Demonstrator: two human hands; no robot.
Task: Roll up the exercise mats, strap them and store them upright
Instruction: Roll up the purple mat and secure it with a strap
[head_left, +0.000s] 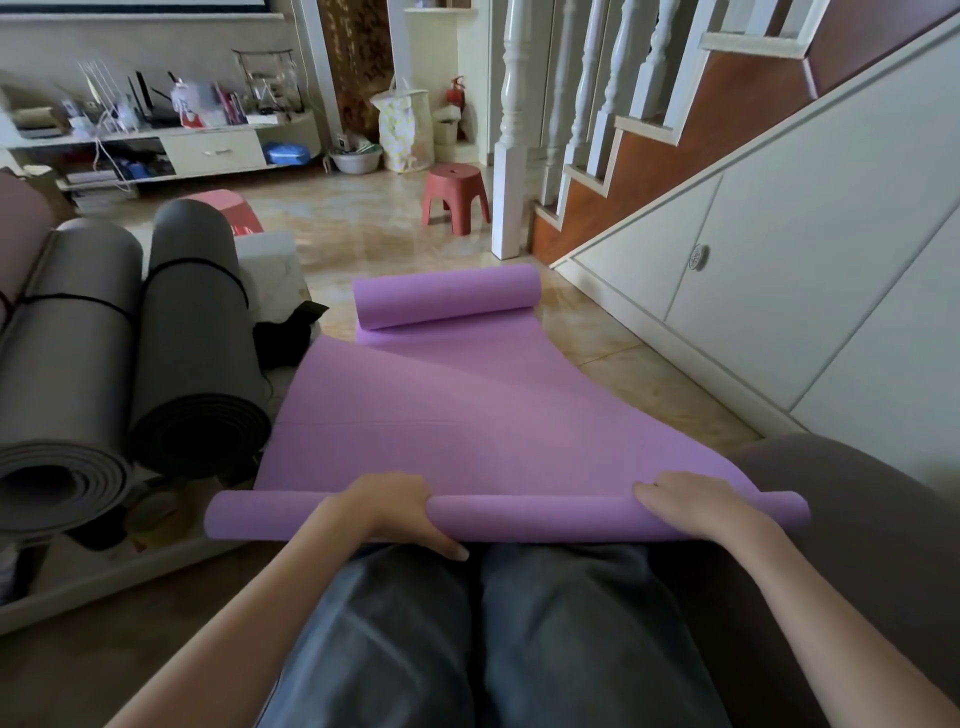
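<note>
a purple exercise mat (467, 410) lies lengthwise on the tiled floor, running away from the person's knees. its near end is curled into a thin roll just above the lap; its far end is curled too, a fatter roll lying slightly skewed near the stair post. the stretch between is flat, with a faint crease across it. to the left, two grey rolled mats (124, 358) lean side by side, touching, each bound by a thin black strap (200, 262), spiral ends facing the viewer.
</note>
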